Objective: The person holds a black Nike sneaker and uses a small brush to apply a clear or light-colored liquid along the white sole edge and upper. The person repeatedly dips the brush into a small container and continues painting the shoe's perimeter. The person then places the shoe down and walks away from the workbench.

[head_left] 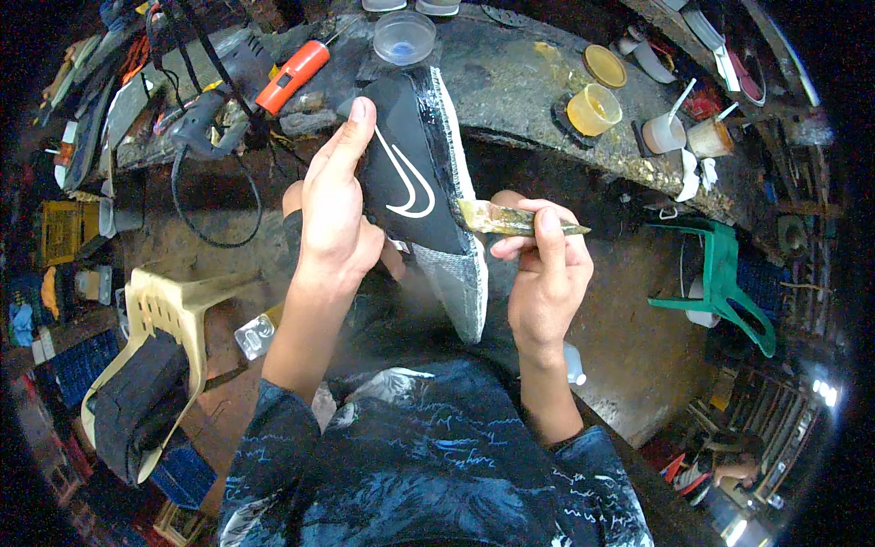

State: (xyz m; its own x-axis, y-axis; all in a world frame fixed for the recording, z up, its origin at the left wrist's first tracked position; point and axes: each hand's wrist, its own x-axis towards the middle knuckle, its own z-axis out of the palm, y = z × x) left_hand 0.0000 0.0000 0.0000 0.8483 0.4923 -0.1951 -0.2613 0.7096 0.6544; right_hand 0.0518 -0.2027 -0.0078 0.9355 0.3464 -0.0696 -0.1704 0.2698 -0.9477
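Near the bench (510, 73), left grip (333, 210) holds 1 black shoe (427, 169), right grip (551, 273) 1 brush (497, 219) touching it.

My shirt (410, 465) is black and deep blue, with rows of pale blue, handwriting-like script across it and whitish, feathery patches at my chest. The left sleeve (269, 438) and right sleeve (592, 479) share its dark cloth and pale markings. My forearms (321, 333), left hand (339, 205) and right hand (550, 283) are bare.
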